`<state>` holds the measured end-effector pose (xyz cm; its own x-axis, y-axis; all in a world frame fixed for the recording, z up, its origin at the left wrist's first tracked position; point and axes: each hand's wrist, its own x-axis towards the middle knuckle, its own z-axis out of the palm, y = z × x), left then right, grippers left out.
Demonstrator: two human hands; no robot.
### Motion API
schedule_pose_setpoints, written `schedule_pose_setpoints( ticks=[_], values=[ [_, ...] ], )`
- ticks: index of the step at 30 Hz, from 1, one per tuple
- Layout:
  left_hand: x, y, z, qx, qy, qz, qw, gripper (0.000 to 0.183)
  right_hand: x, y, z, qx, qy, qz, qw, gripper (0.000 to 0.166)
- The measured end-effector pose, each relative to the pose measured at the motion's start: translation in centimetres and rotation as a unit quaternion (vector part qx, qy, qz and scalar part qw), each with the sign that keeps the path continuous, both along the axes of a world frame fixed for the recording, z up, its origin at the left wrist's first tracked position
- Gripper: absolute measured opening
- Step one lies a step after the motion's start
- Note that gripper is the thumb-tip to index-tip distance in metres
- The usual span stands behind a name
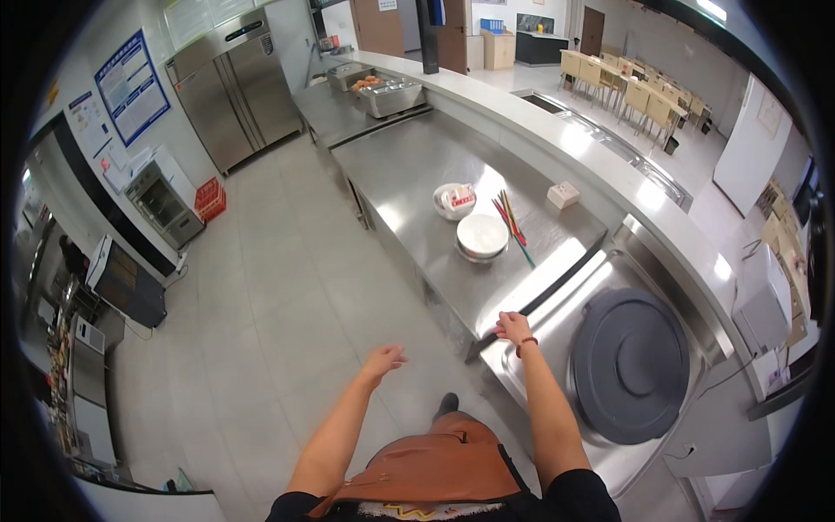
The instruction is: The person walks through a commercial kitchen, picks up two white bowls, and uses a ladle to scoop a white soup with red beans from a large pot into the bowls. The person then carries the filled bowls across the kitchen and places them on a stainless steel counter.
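My left hand hangs over the tiled floor, fingers loosely bent, holding nothing visible. My right hand is over the near end of the steel worktable, by the dark gap beside the sink unit. Its fingers are loosely curled with nothing seen in them; whether it touches the edge is unclear. Farther along the worktable, white bowls sit stacked on a metal bowl. Behind them is another white bowl with a red-and-white packet in it. Red, green and yellow chopsticks lie to their right.
A large grey round lid covers much of the steel sink unit at right. A small pale box stands near the serving counter. Steel pans, brown eggs, a steel refrigerator and a red crate are farther off.
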<state>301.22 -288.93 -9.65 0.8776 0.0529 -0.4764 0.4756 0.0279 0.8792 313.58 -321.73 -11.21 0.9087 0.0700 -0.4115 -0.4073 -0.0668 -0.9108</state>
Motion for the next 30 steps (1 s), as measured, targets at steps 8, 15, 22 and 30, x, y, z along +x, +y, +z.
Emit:
schedule_pose_setpoints(
  ticks=[8, 15, 22, 30],
  values=[
    [15.8, 1.9, 1.8, -0.059, 0.009, 0.007, 0.998, 0.049, 15.3, 2.7, -1.5, -0.078, -0.005, -0.137, 0.987, 0.064],
    [33.7, 2.9, 0.1, -0.052, 0.07, -0.045, 0.995, 0.075, 18.4, 3.9, -2.2, -0.088, 0.084, -0.157, 0.98, 0.066],
    [49.0, -1.8, 0.7, -0.126, 0.205, -0.101, 0.965, 0.093, 19.9, 0.9, -6.2, -0.253, 0.085, -0.164, 0.95, 0.04],
    [52.6, -3.5, -4.5, -0.154, 0.264, -0.219, 0.927, 0.067, 19.6, 2.4, -1.6, -0.469, 0.062, -0.133, 0.871, 0.034]
  ],
)
